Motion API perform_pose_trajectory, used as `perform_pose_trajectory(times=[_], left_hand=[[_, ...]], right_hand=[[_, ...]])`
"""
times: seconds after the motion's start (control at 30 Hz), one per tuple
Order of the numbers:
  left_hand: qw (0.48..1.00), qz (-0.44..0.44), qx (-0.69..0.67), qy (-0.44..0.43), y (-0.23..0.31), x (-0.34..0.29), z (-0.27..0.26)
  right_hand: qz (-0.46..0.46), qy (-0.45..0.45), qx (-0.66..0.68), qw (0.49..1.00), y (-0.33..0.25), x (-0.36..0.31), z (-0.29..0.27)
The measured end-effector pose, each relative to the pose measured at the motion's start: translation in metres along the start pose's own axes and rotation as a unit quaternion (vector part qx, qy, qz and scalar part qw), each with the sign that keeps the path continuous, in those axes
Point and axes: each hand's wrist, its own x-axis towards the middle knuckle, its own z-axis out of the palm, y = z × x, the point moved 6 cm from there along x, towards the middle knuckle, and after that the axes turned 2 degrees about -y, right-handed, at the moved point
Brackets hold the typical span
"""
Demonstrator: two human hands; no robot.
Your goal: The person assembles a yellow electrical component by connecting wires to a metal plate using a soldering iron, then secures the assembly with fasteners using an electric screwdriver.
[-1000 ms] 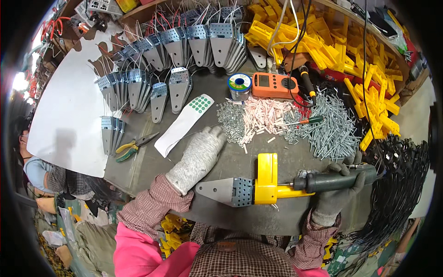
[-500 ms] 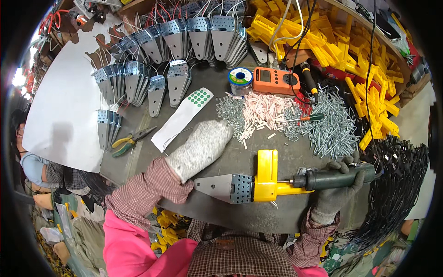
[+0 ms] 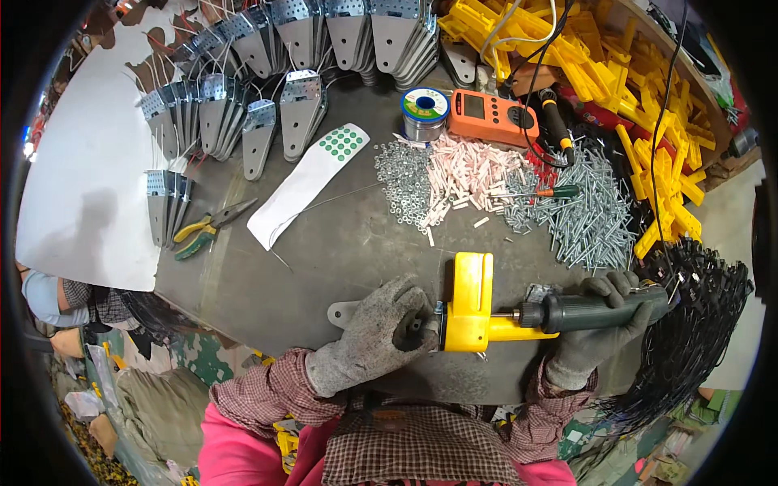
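Observation:
My left hand [image 3: 377, 332], in a grey knit glove, curls its fingers over the grey metal plate [image 3: 340, 313]. Most of the plate is covered; only its rounded end shows to the left of the glove. Joined to the plate's right end is a yellow plastic housing [image 3: 468, 304], lying on the table in front of me. Wrapped in my gloved right hand [image 3: 608, 324] is a dark electric screwdriver [image 3: 571, 314]. It lies level, and its bit points left and reaches the yellow housing.
Behind lie white-pink sleeves [image 3: 470, 174], screws [image 3: 592, 215], a solder spool [image 3: 424, 113] and an orange meter [image 3: 494, 117]. Pliers [image 3: 212, 228] and a white strip [image 3: 312, 182] are at left. Metal plates [image 3: 304, 113] line the back; black cables [image 3: 689, 324] hang at right.
My left hand has come back from beside the white strip, down onto the metal plate, and its fingers have curled. My right hand keeps the screwdriver at the housing. The view has shifted slightly.

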Motion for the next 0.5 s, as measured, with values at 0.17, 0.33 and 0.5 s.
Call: perform_pose_trajectory(times=[0.17, 0.33, 0.5], left_hand=[[0.999, 0.047, -0.012, 0.019, 0.006, 0.004, -0.003], [0.998, 0.054, 0.022, 0.007, 0.005, -0.002, -0.005], [0.998, 0.068, 0.014, -0.002, 0.003, -0.003, -0.006]], right_hand=[[0.016, 0.000, 0.021, 1.000, 0.010, 0.003, 0.011], [0.030, 0.011, 0.015, 0.999, 0.013, 0.002, 0.009], [0.006, 0.004, 0.035, 0.999, 0.015, 0.000, 0.014]])
